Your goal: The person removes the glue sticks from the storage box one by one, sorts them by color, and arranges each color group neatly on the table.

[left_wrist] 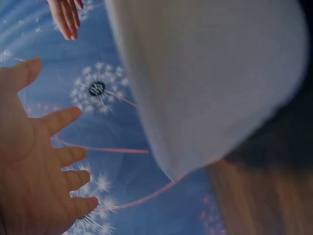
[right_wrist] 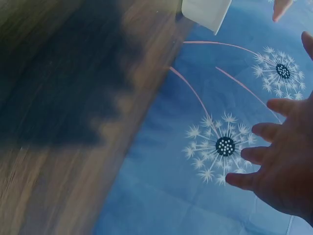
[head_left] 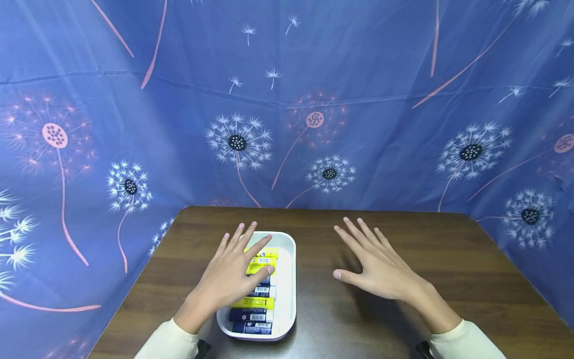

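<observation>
My left hand (head_left: 230,274) hovers over the left side of a white tray (head_left: 287,314), fingers spread and palm down, holding nothing. Inside the tray lies a column of yellow-labelled tubes (head_left: 262,303) and dark blue tubes (head_left: 251,315) with white ends and printed labels. Part of the column is hidden under the hand. To the right of the tray, my right hand (head_left: 383,269) is held above the table with its fingers spread, and its grip is bare too. The left wrist view shows the tray's outer wall (left_wrist: 215,73) close up beside the left hand (left_wrist: 29,161).
A brown wooden table (head_left: 323,319) carries the tray left of its middle. Behind and beside it hangs a blue cloth (head_left: 381,134) with a dandelion print. A shadow (right_wrist: 63,78) of the right hand falls on the tabletop.
</observation>
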The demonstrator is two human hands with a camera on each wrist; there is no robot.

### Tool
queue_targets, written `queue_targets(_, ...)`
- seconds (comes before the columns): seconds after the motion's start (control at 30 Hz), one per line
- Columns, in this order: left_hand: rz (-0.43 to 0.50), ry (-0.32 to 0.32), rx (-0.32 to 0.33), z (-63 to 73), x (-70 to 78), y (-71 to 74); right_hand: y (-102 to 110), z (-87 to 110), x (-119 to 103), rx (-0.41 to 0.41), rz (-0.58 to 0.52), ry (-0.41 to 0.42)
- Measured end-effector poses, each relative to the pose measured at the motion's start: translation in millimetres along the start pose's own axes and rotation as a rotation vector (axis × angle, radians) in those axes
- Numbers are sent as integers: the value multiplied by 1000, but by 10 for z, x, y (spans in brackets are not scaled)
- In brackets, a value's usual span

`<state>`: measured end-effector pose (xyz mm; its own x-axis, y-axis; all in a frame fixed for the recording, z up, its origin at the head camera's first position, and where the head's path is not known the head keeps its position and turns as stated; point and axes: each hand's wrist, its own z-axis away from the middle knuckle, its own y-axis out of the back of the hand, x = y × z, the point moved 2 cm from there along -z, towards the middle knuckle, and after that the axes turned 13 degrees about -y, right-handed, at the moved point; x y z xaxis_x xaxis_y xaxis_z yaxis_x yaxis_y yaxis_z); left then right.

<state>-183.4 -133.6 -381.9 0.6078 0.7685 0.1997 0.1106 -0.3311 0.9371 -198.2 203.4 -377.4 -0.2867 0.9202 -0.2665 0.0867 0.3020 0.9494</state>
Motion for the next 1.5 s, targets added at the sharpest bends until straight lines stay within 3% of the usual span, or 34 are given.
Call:
queue_targets(0.23, 30, 68, 31, 145, -158, -38, 12, -175, -61, 50, -121, 43)
queue_targets(0.47, 140, 179, 19, 271, -299, -129, -76, -317, -175, 1, -363, 81)
queue_targets(0.7, 207, 230, 15, 345, -401, -305, -246, -418, -344, -54, -484, 114)
queue_targets(0.93, 334, 239, 77, 401, -429, -415, -392, -544, -508, -116, -579, 100)
queue_targets(1.2, 402, 260, 198, 438, -476, -445, -533, -818, -752, -263, -847, 41)
queue_targets(1.37, 437, 275, 261, 457, -510, -445, -623, -1003, -921, -292, -877, 19)
queue_targets(1.5, 478, 333, 261, 484, -528, -449, -735, -1118, -1041, -346, -875, 8)
